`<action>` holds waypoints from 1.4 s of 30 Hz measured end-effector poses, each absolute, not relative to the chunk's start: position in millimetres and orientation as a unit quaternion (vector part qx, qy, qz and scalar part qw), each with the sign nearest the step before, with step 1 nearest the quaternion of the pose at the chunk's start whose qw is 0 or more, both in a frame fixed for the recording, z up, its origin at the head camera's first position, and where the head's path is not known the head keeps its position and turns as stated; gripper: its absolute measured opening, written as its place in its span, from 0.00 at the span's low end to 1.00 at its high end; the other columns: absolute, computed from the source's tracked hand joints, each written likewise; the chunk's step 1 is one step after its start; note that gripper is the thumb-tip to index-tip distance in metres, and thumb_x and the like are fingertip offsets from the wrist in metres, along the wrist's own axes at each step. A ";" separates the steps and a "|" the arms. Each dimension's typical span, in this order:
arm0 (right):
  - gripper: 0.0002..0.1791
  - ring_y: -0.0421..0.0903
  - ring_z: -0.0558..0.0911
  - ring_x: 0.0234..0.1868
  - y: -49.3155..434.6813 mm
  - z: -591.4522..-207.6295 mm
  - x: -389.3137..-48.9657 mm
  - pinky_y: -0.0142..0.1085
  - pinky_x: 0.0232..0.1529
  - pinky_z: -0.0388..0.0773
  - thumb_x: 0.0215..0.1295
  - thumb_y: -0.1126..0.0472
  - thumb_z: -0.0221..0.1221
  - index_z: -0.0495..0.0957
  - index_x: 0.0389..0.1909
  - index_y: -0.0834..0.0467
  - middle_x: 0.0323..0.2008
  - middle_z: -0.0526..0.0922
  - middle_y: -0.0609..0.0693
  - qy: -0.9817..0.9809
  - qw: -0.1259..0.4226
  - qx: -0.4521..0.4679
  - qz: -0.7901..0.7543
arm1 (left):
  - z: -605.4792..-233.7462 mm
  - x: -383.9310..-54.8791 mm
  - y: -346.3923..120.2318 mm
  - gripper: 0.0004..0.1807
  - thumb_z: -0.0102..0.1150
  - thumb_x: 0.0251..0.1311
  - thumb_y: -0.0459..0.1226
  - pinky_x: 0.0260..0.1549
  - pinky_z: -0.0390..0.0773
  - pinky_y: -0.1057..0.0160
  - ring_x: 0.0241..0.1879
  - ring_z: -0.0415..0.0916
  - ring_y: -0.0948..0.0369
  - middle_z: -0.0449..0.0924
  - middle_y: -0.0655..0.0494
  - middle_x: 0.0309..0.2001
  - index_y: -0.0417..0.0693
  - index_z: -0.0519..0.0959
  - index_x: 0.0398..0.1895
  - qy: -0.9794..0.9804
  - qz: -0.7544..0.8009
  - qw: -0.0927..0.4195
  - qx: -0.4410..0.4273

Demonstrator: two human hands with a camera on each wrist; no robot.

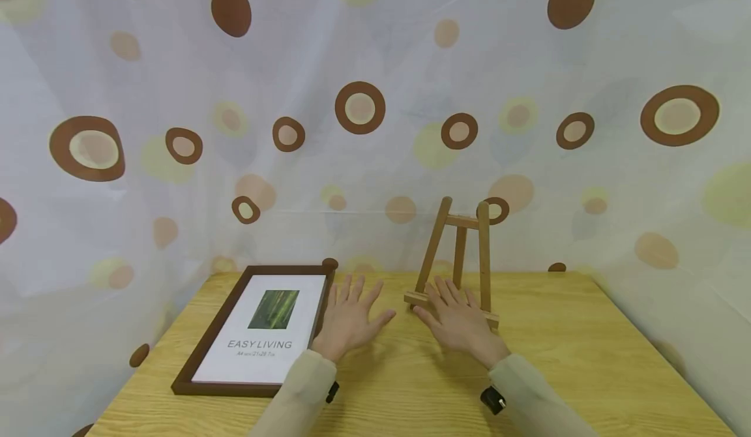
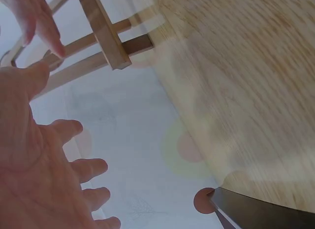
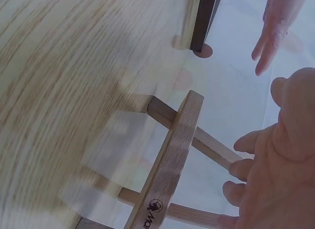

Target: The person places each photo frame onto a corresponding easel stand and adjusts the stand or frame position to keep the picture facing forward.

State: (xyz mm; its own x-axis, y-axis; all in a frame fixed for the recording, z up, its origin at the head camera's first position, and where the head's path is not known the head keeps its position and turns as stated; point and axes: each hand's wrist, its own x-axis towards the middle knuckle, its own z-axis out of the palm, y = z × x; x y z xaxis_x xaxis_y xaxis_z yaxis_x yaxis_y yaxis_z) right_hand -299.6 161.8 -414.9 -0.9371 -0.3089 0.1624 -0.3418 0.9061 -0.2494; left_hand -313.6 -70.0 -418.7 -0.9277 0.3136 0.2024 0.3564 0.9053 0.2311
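Observation:
My left hand (image 1: 352, 319) hovers with fingers spread, palm down, just right of a picture frame (image 1: 214, 332), and holds nothing. The frame lies flat, dark brown around a white "EASY LIVING" sheet with a small green picture. A small wooden tabletop easel (image 1: 484, 254) stands upright at the back right. In front of its lower ledge is my right hand (image 1: 460, 319), fingers extended and nothing held. The right wrist view shows that ledge (image 3: 170, 165) with a dark printed logo, apart from the fingers. Part of the ledge is hidden behind my right hand in the head view.
Both objects are on a light wood-grain table (image 1: 563, 352). A pale curtain (image 1: 375, 45) with brown and yellow circles hangs behind the table's back edge and along both sides. A dark strap piece (image 1: 493, 399) is at my right sleeve.

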 end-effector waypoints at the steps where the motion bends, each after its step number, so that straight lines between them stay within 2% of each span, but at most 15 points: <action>1: 0.41 0.64 0.49 0.77 161.5 -414.8 -299.7 0.64 0.73 0.38 0.76 0.36 0.37 0.55 0.75 0.63 0.77 0.48 0.63 -0.974 0.060 0.166 0.139 | -418.8 -313.7 -70.3 0.38 0.39 0.68 0.66 0.73 0.41 0.37 0.77 0.38 0.42 0.50 0.43 0.77 0.61 0.57 0.77 -0.972 -0.135 0.083 -0.171; 6: 0.39 0.64 0.51 0.76 160.2 -415.5 -299.5 0.64 0.73 0.42 0.76 0.37 0.39 0.57 0.74 0.62 0.76 0.49 0.63 -0.973 0.078 0.165 0.137 | -419.4 -315.0 -72.0 0.37 0.42 0.68 0.64 0.72 0.48 0.37 0.76 0.45 0.40 0.55 0.40 0.75 0.59 0.59 0.76 -0.969 -0.150 0.111 -0.162; 11: 0.36 0.65 0.56 0.74 158.5 -418.0 -300.9 0.65 0.71 0.50 0.76 0.42 0.44 0.60 0.72 0.64 0.73 0.58 0.67 -0.965 0.124 0.174 0.154 | -419.3 -317.2 -73.2 0.36 0.45 0.68 0.62 0.68 0.58 0.37 0.72 0.55 0.39 0.63 0.39 0.71 0.56 0.64 0.73 -0.960 -0.155 0.156 -0.172; 15: 0.33 0.66 0.64 0.70 156.0 -416.7 -304.2 0.63 0.68 0.59 0.74 0.45 0.49 0.65 0.69 0.65 0.68 0.67 0.67 -0.956 0.174 0.179 0.154 | -419.0 -320.6 -73.1 0.34 0.47 0.68 0.61 0.63 0.67 0.40 0.67 0.66 0.42 0.72 0.42 0.65 0.55 0.68 0.70 -0.951 -0.163 0.199 -0.173; 18: 0.32 0.65 0.69 0.66 154.3 -414.5 -307.4 0.61 0.65 0.66 0.73 0.47 0.53 0.68 0.67 0.65 0.65 0.72 0.67 -0.949 0.199 0.178 0.168 | -417.3 -322.5 -72.9 0.32 0.50 0.68 0.59 0.57 0.75 0.43 0.61 0.73 0.46 0.77 0.46 0.61 0.54 0.71 0.68 -0.944 -0.201 0.206 -0.160; 20: 0.31 0.65 0.72 0.64 153.6 -413.9 -308.8 0.59 0.63 0.69 0.72 0.48 0.55 0.70 0.66 0.64 0.63 0.73 0.66 -0.945 0.205 0.176 0.185 | -414.9 -322.4 -73.6 0.30 0.51 0.68 0.58 0.51 0.79 0.45 0.59 0.76 0.48 0.78 0.48 0.61 0.54 0.72 0.68 -0.939 -0.242 0.193 -0.148; 24: 0.30 0.64 0.75 0.62 150.6 -413.7 -309.9 0.59 0.60 0.73 0.71 0.48 0.56 0.71 0.65 0.63 0.63 0.74 0.65 -0.938 0.202 0.169 0.227 | -410.9 -323.0 -78.4 0.29 0.52 0.68 0.56 0.47 0.81 0.45 0.57 0.77 0.47 0.78 0.48 0.61 0.51 0.73 0.67 -0.920 -0.329 0.158 -0.142; 28: 0.30 0.63 0.74 0.62 146.0 -414.7 -309.2 0.59 0.61 0.71 0.71 0.47 0.56 0.70 0.66 0.62 0.64 0.73 0.64 -0.937 0.182 0.158 0.251 | -412.0 -324.9 -84.1 0.31 0.53 0.68 0.56 0.53 0.77 0.43 0.58 0.76 0.46 0.78 0.46 0.60 0.48 0.72 0.67 -0.908 -0.365 0.134 -0.158; 36: 0.30 0.62 0.73 0.65 145.2 -417.1 -311.8 0.59 0.63 0.70 0.72 0.47 0.55 0.70 0.67 0.61 0.65 0.73 0.61 -0.929 0.144 0.157 0.302 | -410.5 -326.3 -90.2 0.32 0.52 0.68 0.57 0.56 0.75 0.41 0.61 0.74 0.44 0.77 0.43 0.61 0.50 0.71 0.68 -0.894 -0.410 0.092 -0.153; 42: 0.38 0.59 0.71 0.68 148.9 -416.9 -314.2 0.58 0.64 0.69 0.69 0.34 0.50 0.67 0.70 0.54 0.69 0.70 0.55 -0.919 0.080 0.119 0.368 | -409.6 -327.5 -95.4 0.32 0.51 0.68 0.58 0.57 0.74 0.42 0.60 0.75 0.47 0.79 0.44 0.59 0.50 0.71 0.68 -0.880 -0.452 0.055 -0.139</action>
